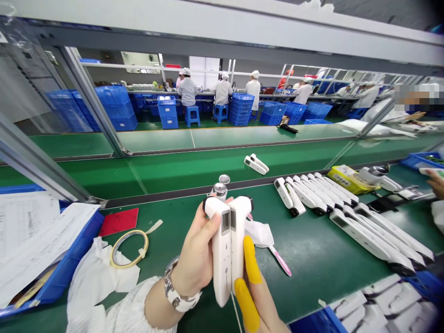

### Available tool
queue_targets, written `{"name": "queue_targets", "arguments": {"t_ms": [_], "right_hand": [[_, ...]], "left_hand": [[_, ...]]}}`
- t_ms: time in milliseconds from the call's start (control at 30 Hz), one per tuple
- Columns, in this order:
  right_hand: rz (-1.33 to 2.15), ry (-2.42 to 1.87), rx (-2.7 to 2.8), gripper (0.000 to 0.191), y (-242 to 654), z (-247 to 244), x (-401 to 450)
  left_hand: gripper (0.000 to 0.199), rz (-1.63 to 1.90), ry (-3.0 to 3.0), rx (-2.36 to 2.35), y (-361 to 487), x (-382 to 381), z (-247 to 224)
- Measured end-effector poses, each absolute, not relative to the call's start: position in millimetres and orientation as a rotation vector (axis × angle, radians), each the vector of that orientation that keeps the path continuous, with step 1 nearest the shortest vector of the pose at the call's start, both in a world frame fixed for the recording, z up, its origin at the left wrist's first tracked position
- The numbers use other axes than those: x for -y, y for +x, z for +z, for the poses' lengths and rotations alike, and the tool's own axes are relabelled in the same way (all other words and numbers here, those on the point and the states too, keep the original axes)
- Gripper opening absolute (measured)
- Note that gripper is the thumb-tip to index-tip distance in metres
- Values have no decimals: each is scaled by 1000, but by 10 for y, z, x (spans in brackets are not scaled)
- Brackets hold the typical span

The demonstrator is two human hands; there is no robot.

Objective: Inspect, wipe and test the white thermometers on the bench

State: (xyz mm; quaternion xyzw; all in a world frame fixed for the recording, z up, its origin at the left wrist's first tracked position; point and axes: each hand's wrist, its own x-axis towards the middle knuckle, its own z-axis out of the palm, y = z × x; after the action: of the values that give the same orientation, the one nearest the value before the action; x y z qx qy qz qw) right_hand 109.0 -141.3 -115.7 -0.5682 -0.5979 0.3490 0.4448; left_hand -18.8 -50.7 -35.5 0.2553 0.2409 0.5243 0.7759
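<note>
Two white handheld devices with small dark screens are held upright side by side in front of me. My left hand (196,254) is closed around the left device (221,259), its thumb beside the screen. The right device (238,240) is in my right hand (256,291), which wears yellow covers on two fingers. Behind the devices stands a metal-topped bottle (220,188). Right of them, a white cloth (260,233) lies around a pink-and-white handle (281,262).
Rows of white devices (312,194) lie at the right, near a yellow bin (350,179). Two more sit on the green belt (194,171). At left are a tape roll (113,252), a red card (120,222) and a blue tray (52,284) of papers. A person's hand (435,184) shows far right.
</note>
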Motion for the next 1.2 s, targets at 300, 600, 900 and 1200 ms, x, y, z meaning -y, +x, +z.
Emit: {"name": "queue_targets", "arguments": {"t_ms": [300, 600, 900, 1200], "right_hand": [[833, -1240, 1436, 29, 1022, -889, 1327], [955, -1239, 1312, 42, 1028, -935, 1410], [1286, -988, 1000, 68, 988, -1038, 1200], [1619, -883, 653, 47, 998, -904, 1138]], "left_hand": [[45, 1131, 655, -548, -202, 460, -335], [44, 1120, 703, -552, -208, 472, -339], [45, 1167, 731, -514, -206, 419, -442], [33, 1190, 749, -586, -154, 378, -496]]}}
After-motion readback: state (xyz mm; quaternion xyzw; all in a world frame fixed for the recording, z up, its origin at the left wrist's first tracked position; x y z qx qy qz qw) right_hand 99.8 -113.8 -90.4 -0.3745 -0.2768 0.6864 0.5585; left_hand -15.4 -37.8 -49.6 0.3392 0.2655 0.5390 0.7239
